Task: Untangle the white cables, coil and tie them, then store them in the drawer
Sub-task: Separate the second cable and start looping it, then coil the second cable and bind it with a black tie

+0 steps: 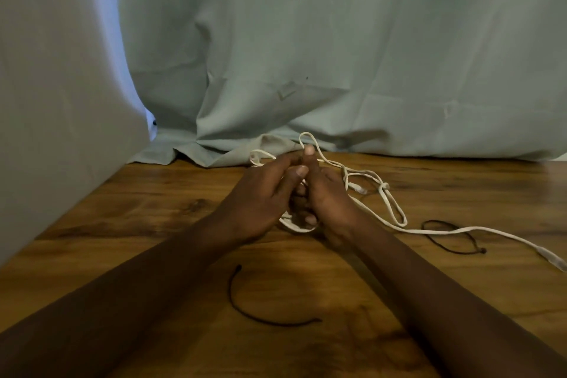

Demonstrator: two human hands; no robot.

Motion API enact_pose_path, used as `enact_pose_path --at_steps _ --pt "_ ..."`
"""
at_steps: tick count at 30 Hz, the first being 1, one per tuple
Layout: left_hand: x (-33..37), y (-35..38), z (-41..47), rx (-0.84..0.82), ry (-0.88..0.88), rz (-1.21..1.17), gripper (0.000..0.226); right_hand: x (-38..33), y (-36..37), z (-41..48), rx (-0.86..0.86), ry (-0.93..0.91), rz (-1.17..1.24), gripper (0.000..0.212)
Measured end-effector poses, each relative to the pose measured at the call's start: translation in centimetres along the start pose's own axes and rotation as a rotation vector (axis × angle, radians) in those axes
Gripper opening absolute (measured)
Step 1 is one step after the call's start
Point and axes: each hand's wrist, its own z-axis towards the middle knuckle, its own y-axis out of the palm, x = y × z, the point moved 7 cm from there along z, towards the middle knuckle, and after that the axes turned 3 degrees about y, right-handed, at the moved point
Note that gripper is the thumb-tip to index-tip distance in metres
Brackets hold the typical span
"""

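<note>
A tangle of white cables [389, 202] lies on the wooden table [153, 224] near its far edge. My left hand [260, 196] and my right hand [325, 196] meet at the middle of the tangle, and both hold cable strands between their fingers. A loop [308, 136] rises above my fingertips. A coiled part [294, 225] shows under my palms. One strand runs right to a connector [552, 259] near the table's right side. Another connector [359, 189] lies just right of my right hand. A knot [384, 186] sits in the loose strands.
A short black tie [260, 313] lies on the table between my forearms. A second black tie [451, 236] lies at the right, under the white strand. Pale green cloth [337, 55] hangs behind the table. A white surface [61, 101] stands at the left.
</note>
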Motion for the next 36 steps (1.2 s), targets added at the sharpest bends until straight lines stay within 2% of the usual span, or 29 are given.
enact_pose_path --at_steps 5,8,11,13,17,18,20,24,27,31,34,36 --pt "0.6 0.0 0.4 0.249 0.005 0.164 0.036 -0.2 -0.2 0.0 0.252 -0.074 0.073 0.066" --pt "-0.3 0.4 0.7 0.305 -0.131 -0.210 0.031 -0.1 -0.3 0.5 0.295 -0.099 0.127 0.059" --pt "-1.8 1.8 0.7 0.288 -0.470 -0.721 0.039 0.1 -0.4 0.8 0.209 -0.033 0.143 0.049" --pt "-2.2 2.4 0.9 0.184 -0.637 -0.956 0.051 -0.1 -0.3 0.9 0.122 0.000 0.134 0.047" --pt "-2.4 2.6 1.0 -0.047 -0.698 -1.171 0.058 -0.7 -0.4 1.4 0.090 0.003 0.017 0.040" --pt "-2.6 2.5 0.9 -0.048 -0.719 -1.159 0.058 -0.7 -0.4 1.5 0.086 -0.005 -0.011 0.039" --pt "-3.4 2.2 0.6 0.052 -0.737 -1.053 0.055 -0.6 0.1 1.4 0.043 -0.003 -0.023 0.037" --pt "-3.7 0.6 0.7 0.341 -0.637 -0.774 0.048 0.2 1.3 1.3 -0.039 0.065 0.045 0.037" --pt "-4.4 -0.1 1.1 0.421 -0.593 -0.657 0.046 0.3 1.6 1.5 -0.025 0.053 0.056 0.028" --pt "-5.0 0.5 1.1 0.382 -0.572 -0.663 0.048 -0.1 1.2 1.0 0.103 -0.009 0.088 0.007" --pt "-3.9 0.7 1.0 0.256 -0.546 -0.705 0.048 0.1 0.9 0.8 0.136 -0.015 0.216 0.007" --pt "-3.5 -0.1 1.1 0.175 -0.492 -0.560 0.048 0.3 0.1 1.1 0.172 -0.026 0.271 0.009"
